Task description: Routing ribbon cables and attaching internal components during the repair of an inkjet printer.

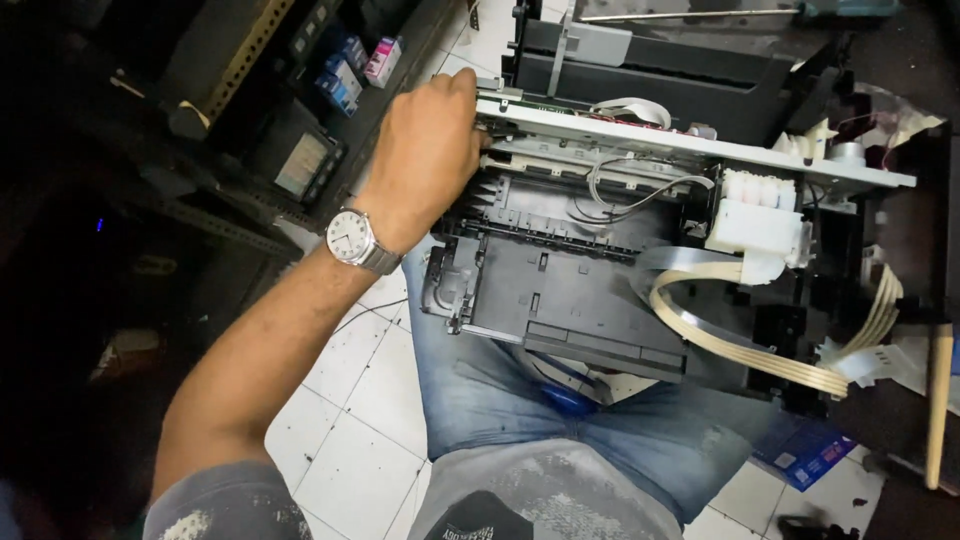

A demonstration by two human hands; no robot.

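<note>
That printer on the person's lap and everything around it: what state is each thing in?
Printer: cover off, insides exposed, resting on the lap.
Ink carriage: white, at the right of the rail.
Ribbon tubes: looped, hanging loose.
Left hand: gripping the printer's left end.
Wristwatch: strapped on the left wrist.
Right hand: not in view.

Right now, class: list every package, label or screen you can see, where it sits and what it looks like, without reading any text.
Pink and white small box: upright on the dark shelf, upper left.
Blue small boxes: beside the pink one on that shelf, rectangular.
Device with a pale screen: lower on the shelf, dark casing, tilted.
Blue flat package: on the tiled floor at lower right, white label patches.
Wristwatch: left wrist, round white dial, metal band.
</note>
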